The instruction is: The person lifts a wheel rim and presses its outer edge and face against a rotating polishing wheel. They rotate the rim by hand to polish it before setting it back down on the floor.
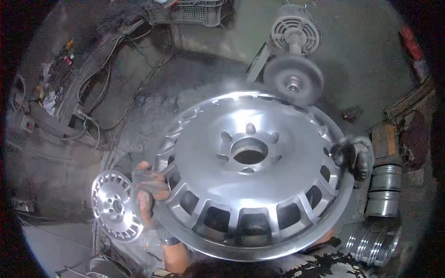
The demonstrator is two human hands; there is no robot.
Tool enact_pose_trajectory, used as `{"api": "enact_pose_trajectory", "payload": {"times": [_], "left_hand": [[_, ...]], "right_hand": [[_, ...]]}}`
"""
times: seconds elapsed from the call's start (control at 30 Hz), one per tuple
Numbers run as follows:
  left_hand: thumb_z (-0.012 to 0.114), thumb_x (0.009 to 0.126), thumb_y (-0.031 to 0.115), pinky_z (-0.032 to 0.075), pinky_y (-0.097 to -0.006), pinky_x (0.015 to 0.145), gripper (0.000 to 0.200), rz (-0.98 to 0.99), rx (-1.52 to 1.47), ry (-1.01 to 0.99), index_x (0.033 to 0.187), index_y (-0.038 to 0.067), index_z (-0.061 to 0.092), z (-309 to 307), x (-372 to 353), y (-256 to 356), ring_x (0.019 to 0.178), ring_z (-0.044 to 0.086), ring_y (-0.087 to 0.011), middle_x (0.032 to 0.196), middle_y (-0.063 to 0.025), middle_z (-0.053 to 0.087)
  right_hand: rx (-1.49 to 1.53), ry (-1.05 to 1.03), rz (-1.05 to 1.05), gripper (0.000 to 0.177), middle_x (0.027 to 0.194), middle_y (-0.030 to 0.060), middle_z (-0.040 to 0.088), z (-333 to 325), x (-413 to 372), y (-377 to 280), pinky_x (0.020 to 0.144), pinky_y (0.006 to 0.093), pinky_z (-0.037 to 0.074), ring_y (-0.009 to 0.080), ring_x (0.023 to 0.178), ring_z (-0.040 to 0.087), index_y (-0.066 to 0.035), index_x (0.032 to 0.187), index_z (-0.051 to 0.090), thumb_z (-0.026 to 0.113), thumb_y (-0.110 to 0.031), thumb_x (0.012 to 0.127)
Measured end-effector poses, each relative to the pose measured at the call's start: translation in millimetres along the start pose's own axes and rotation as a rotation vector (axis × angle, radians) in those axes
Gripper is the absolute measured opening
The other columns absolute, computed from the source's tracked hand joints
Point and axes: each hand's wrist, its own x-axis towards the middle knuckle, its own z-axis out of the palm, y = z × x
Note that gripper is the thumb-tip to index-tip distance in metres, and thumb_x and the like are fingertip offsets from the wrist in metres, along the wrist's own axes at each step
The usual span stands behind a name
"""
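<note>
A large silver wheel rim [204,143] with slots around its edge fills the middle, its face turned up toward me. My left hand [150,192], in a worn glove with bare fingertips, is closed on the rim's left edge. On the right edge, my right hand [354,157] grips the rim in a dark, dirty glove. The far edge of the rim meets or lies just under a round buffing wheel [293,81], blurred as if spinning. Behind it is the motor [296,30] on whose shaft it sits.
A second slotted rim [113,206] stands at the left. More metal rims [384,190] are stacked at the right, with shiny ones [373,245] below. A grey crate [185,13] sits at the back. Cables [109,69] run along the left side.
</note>
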Motion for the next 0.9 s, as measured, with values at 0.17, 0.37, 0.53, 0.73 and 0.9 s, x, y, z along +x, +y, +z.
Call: {"api": "enact_pose_trajectory", "payload": {"times": [0.17, 0.37, 0.53, 0.73, 0.9], "left_hand": [[0.047, 0.092, 0.039, 0.043, -0.0442, 0.107, 0.044, -0.038, -0.017, 0.012, 0.084, 0.0, 0.066, -1, -1, 0, 0.093, 0.059, -0.0249, 0.09, -0.0133, 0.064], [0.047, 0.094, 0.03, 0.043, -0.0428, 0.107, 0.035, -0.023, -0.08, -0.038, 0.092, -0.001, 0.062, -6, 1, -7, 0.101, 0.06, -0.0241, 0.096, -0.0126, 0.064], [0.044, 0.096, 0.023, 0.042, -0.0494, 0.111, 0.037, 0.355, 0.395, -0.109, 0.082, -0.003, 0.068, 9, 6, 12, 0.089, 0.066, -0.0271, 0.089, -0.013, 0.068], [0.052, 0.094, 0.029, 0.048, -0.0482, 0.104, 0.04, 0.343, 0.311, -0.024, 0.076, -0.004, 0.068, 41, -14, 45, 0.099, 0.066, -0.0294, 0.09, -0.0159, 0.069], [0.058, 0.093, 0.027, 0.05, -0.0395, 0.096, 0.037, 0.064, 0.134, -0.006, 0.084, -0.007, 0.068, 30, -13, 46, 0.091, 0.066, -0.0261, 0.09, -0.0135, 0.07]], "right_hand": [[0.021, -0.002, -0.021, 0.029, 0.086, 0.0077, 0.065, 4, 16, 12, 0.072, 0.0307, 0.05, 0.0154, 0.076, 0.061, 0.001, 0.093, 0.066, 0.063, -0.027, 0.094], [0.14, 0.009, -0.053, 0.03, 0.086, 0.0078, 0.065, 31, 70, 58, 0.073, 0.0308, 0.05, 0.0155, 0.077, 0.061, 0.001, 0.093, 0.066, 0.063, -0.028, 0.094], [0.254, 0.002, -0.043, 0.031, 0.086, 0.0079, 0.065, 50, 106, 86, 0.073, 0.0309, 0.05, 0.0155, 0.077, 0.061, 0.001, 0.093, 0.067, 0.063, -0.029, 0.094], [0.193, -0.02, -0.021, 0.032, 0.087, 0.0079, 0.065, 31, 89, 75, 0.074, 0.031, 0.05, 0.0155, 0.077, 0.061, 0.002, 0.094, 0.067, 0.063, -0.03, 0.094], [0.071, -0.051, -0.04, 0.033, 0.087, 0.008, 0.065, 6, 51, 47, 0.074, 0.0311, 0.05, 0.0156, 0.077, 0.061, 0.002, 0.094, 0.067, 0.063, -0.031, 0.094]]}}
